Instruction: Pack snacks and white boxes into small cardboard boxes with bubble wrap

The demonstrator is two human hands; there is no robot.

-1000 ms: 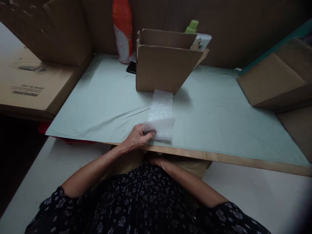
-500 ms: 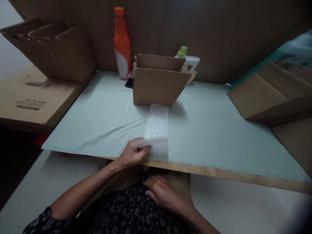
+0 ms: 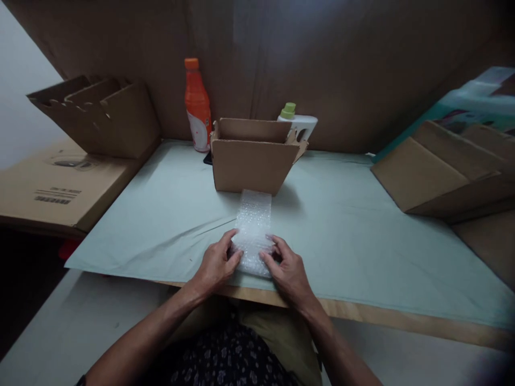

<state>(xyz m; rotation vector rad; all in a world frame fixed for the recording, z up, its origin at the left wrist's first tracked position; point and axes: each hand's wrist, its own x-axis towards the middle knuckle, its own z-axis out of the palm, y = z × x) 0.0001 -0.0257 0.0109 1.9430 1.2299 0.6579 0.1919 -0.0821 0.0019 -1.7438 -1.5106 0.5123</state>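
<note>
A strip of clear bubble wrap (image 3: 254, 222) lies on the pale green table cover (image 3: 346, 236), running from the table's near edge up to an open cardboard box (image 3: 251, 158). My left hand (image 3: 215, 264) grips the folded near end of the strip from the left. My right hand (image 3: 286, 269) grips the same end from the right. Both hands sit at the table's front edge, with their fingers curled over the rolled wrap. Whatever is inside the fold is hidden.
An orange bottle (image 3: 197, 107) and a white bottle with a green cap (image 3: 295, 122) stand behind the box. Folded cardboard boxes (image 3: 100, 115) rest on a flat carton (image 3: 52, 185) at left. More cardboard boxes (image 3: 438, 171) lie at right. A brown cardboard wall closes the back.
My right hand has come up from my lap onto the table and taken the bubble wrap's near end. The left hand stayed on the wrap. The view has tilted upward.
</note>
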